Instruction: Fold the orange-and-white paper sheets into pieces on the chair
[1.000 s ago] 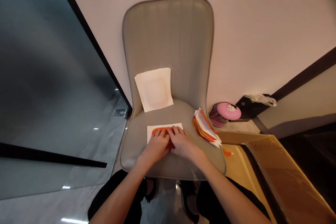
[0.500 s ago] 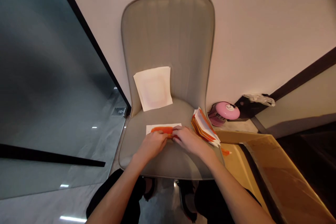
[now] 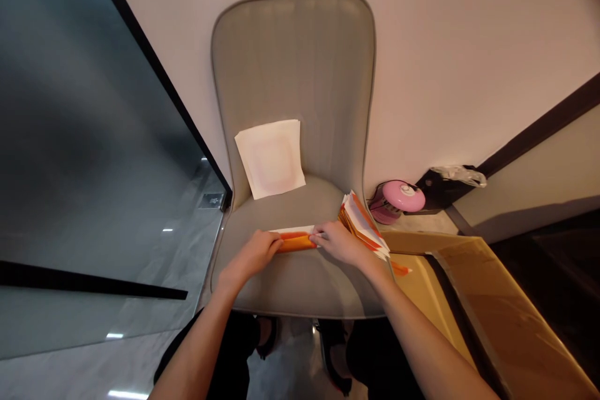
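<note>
An orange and white folded sheet of paper (image 3: 296,242) lies low over the seat of a grey chair (image 3: 300,290). At its left end my left hand (image 3: 257,254) is closed, pinching the edge between thumb and fingers. My right hand (image 3: 338,242) pinches the opposite end. Orange shows along the front of the fold and a white strip along the back. Just right of my right hand rests a stack of folded orange and white papers (image 3: 363,225). A pile of white square sheets (image 3: 272,159) leans against the backrest.
Beside the chair on the right stands an open cardboard box (image 3: 510,300), with an orange scrap (image 3: 400,269) near its edge. Behind it are a pink round-topped device (image 3: 403,196) and a black bag (image 3: 440,190). A dark-framed glass panel (image 3: 94,137) is on the left.
My hands have moved apart, from the middle of the paper to its two ends. More of the orange front face now shows between them.
</note>
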Demonstrator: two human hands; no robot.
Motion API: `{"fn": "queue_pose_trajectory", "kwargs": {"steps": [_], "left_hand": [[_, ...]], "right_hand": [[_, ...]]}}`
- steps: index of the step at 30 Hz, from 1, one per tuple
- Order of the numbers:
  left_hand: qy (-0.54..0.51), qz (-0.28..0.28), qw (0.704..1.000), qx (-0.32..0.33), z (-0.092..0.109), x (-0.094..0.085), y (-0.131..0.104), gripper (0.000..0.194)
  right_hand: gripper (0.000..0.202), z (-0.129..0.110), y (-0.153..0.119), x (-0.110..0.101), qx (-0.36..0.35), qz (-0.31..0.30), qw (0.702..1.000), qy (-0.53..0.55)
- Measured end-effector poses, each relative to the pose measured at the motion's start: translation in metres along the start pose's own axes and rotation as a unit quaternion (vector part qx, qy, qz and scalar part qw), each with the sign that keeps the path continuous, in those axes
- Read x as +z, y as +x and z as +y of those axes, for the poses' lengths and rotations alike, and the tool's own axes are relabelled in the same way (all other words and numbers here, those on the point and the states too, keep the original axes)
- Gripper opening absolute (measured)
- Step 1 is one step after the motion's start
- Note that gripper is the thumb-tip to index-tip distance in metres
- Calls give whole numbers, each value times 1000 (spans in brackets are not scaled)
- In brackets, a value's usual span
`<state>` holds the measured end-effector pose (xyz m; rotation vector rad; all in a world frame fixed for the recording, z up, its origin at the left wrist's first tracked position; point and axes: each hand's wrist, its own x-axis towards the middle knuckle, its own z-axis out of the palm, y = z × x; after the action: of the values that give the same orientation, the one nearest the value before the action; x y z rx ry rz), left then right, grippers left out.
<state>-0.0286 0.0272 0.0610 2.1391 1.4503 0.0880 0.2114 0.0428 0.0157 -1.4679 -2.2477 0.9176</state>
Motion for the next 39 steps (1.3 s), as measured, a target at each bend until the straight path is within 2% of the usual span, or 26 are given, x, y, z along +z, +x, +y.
{"fn": "queue_pose_trajectory", "kwargs": {"steps": [6, 10, 11, 14, 18, 21, 25, 28, 31, 35, 39], "left_hand": [[38, 42, 994, -92, -3, 6, 7, 31], [138, 145, 973, -118, 16, 13, 4, 29], [159, 154, 968, -116, 22, 17, 2, 31], [194, 148, 965, -100, 37, 35, -8, 39], [203, 90, 968, -120, 43, 65, -17, 66], [206, 79, 967, -127, 42, 80, -17, 70], [199, 75, 966, -145, 44, 88, -14, 75], [186, 81, 967, -157, 48, 88, -14, 75], [179, 93, 966, -164, 50, 90, -16, 73], [187, 120, 964, -145, 47, 94, -19, 70], [199, 125, 961, -145, 45, 95, -20, 65]], "right_hand": [[25, -1, 14, 5, 111, 46, 992, -33], [27, -2, 19, 9, 160, 46, 984, -68], [27, -3, 20, 9, 164, 46, 983, -73], [27, -4, 21, 11, 166, 51, 981, -84], [27, -2, 24, 14, 178, 59, 978, -95], [26, 0, 27, 17, 167, 63, 978, -108], [26, -5, 27, 18, 164, 60, 977, -123], [28, -20, 25, 15, 160, 87, 969, -164], [35, -41, 19, 15, 125, 105, 967, -197], [40, -55, 1, 27, 57, 44, 985, -157], [53, -49, -21, 47, 34, -3, 988, -153]]}}
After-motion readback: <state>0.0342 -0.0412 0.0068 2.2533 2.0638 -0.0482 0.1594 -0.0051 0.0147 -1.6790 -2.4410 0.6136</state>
